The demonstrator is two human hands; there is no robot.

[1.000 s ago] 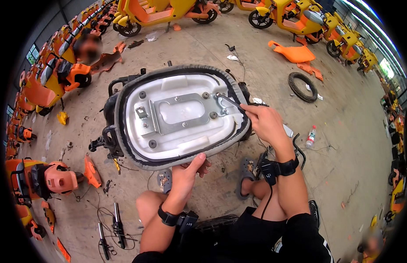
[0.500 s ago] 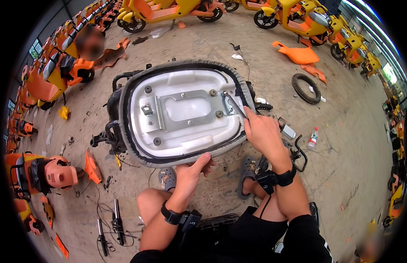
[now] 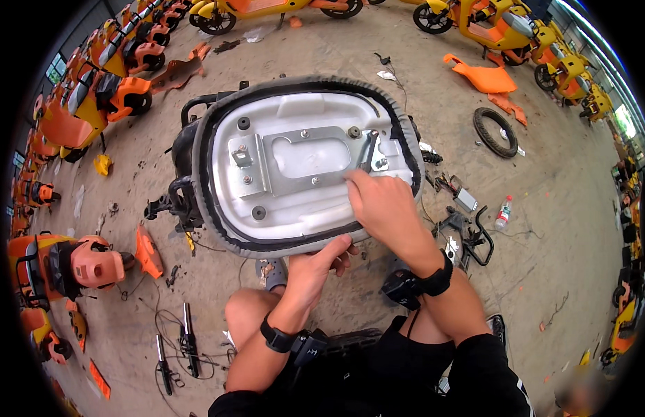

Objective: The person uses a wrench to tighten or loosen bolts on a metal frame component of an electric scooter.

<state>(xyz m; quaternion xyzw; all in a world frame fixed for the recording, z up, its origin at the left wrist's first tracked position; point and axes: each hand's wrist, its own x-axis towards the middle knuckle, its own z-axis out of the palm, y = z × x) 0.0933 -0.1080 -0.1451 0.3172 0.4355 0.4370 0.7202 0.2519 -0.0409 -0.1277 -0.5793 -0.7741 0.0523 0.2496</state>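
A scooter seat lies upside down in front of me, its white plastic underside facing up inside a grey padded rim. A silver metal bracket is fastened along its middle with nuts. My right hand is closed around the near end of a wrench. The wrench's far end sits on a fastener at the bracket's right end; fingers hide its lower part. My left hand grips the seat's near edge, thumb against the rim and some fingers underneath.
Behind the seat is a black scooter frame. On the floor are a tire, orange panels, a bottle, a metal box and fork tubes. Yellow scooters stand in rows around.
My right hand has moved left and toward me, swinging the wrench's handle from the lower right to nearly straight toward me. My left hand keeps its hold on the seat edge.
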